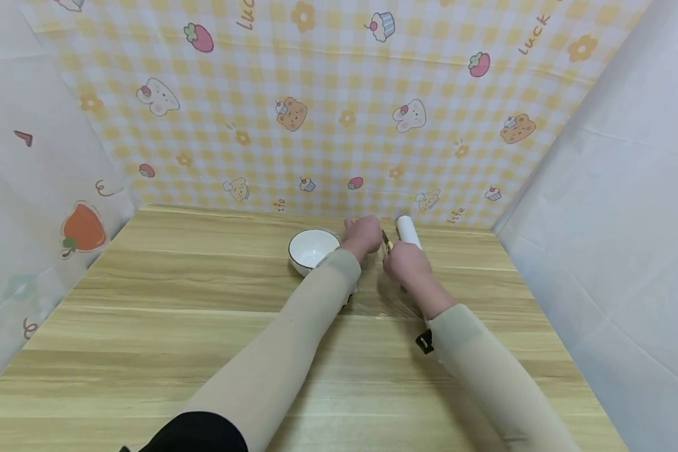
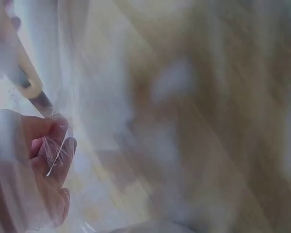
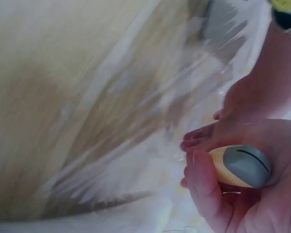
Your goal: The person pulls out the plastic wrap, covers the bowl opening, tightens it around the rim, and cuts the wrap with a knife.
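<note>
A wood-grain tabletop [image 1: 203, 282] spreads before a person in light sleeves, with a yellow-checked backdrop [image 1: 328, 138] rising along its far edge. Clear plastic film [image 1: 381, 306] stretches over the far middle of the tabletop, about both hands. A white bowl [image 1: 312, 247] with a dark rim stands to the left, just beside the left arm; a white roll [image 1: 408, 230] lies at far right, partly hidden. The left hand [image 1: 363, 233] pinches the film between thumb and fingers. The right hand [image 1: 408, 263] grips a knife [image 3: 246, 166] by its yellow-and-grey handle, the dark blade near the left fingertips.
</note>
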A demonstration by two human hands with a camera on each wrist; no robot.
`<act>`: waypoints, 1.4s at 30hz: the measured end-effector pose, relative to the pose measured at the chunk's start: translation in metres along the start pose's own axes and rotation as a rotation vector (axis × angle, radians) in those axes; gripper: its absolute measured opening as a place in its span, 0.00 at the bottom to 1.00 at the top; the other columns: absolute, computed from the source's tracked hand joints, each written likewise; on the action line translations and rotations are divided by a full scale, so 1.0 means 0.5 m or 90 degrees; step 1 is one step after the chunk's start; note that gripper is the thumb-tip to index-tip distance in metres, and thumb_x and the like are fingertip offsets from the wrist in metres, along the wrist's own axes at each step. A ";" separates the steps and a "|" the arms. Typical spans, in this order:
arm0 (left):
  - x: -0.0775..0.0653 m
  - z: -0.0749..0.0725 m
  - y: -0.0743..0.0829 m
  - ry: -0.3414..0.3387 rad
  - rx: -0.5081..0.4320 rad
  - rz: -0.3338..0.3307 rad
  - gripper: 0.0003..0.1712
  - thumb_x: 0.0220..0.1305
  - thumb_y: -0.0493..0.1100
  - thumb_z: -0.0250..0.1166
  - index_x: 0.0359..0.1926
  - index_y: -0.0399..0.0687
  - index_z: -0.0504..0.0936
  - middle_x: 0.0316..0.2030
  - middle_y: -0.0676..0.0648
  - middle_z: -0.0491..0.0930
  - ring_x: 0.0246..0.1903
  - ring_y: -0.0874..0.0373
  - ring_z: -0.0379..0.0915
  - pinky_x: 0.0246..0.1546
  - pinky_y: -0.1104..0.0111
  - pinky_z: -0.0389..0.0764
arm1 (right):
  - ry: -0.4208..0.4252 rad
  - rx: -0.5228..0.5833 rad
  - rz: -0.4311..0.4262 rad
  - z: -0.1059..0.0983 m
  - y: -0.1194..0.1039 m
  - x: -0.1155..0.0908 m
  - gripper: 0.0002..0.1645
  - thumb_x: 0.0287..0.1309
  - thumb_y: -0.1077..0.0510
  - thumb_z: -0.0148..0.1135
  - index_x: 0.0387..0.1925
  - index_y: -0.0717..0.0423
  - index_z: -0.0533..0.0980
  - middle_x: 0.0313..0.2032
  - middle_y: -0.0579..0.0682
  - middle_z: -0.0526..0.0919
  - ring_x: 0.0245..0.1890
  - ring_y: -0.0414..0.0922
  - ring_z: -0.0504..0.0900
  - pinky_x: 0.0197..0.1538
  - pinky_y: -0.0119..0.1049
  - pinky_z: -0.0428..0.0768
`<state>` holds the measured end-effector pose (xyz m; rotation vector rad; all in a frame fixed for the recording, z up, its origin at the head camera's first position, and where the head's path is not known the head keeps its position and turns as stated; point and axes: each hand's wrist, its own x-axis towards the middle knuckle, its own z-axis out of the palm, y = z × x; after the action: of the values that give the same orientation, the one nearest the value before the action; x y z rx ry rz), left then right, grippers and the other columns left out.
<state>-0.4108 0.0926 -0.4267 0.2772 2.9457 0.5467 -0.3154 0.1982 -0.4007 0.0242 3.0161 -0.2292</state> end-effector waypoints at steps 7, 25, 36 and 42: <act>-0.013 -0.008 -0.002 0.035 0.000 0.024 0.21 0.79 0.34 0.53 0.25 0.50 0.76 0.39 0.48 0.89 0.44 0.51 0.82 0.76 0.44 0.61 | -0.011 -0.019 -0.016 -0.012 -0.004 -0.007 0.17 0.76 0.56 0.54 0.34 0.62 0.81 0.37 0.62 0.89 0.32 0.54 0.85 0.33 0.48 0.85; 0.017 -0.008 -0.014 -0.004 -0.055 -0.008 0.21 0.82 0.38 0.52 0.26 0.49 0.77 0.35 0.47 0.86 0.48 0.50 0.82 0.82 0.42 0.53 | -0.040 -0.016 -0.036 -0.025 -0.003 -0.009 0.16 0.75 0.57 0.54 0.28 0.57 0.76 0.35 0.59 0.86 0.30 0.52 0.81 0.33 0.45 0.81; -0.014 -0.014 -0.023 0.038 -0.111 0.015 0.16 0.77 0.38 0.52 0.28 0.49 0.77 0.38 0.48 0.87 0.60 0.47 0.83 0.86 0.37 0.46 | -0.043 0.058 -0.009 -0.018 0.023 0.005 0.12 0.77 0.54 0.55 0.40 0.58 0.77 0.42 0.61 0.85 0.33 0.53 0.81 0.31 0.42 0.78; -0.012 -0.023 -0.023 0.031 -0.123 -0.002 0.15 0.80 0.40 0.52 0.35 0.49 0.82 0.47 0.48 0.89 0.64 0.48 0.81 0.85 0.39 0.47 | -0.053 0.038 -0.056 -0.045 0.043 -0.030 0.11 0.72 0.54 0.56 0.36 0.57 0.77 0.37 0.60 0.84 0.31 0.53 0.81 0.31 0.42 0.78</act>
<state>-0.4085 0.0770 -0.4196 0.2412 2.9093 0.8414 -0.3024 0.2226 -0.3800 -0.1104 2.9302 -0.3193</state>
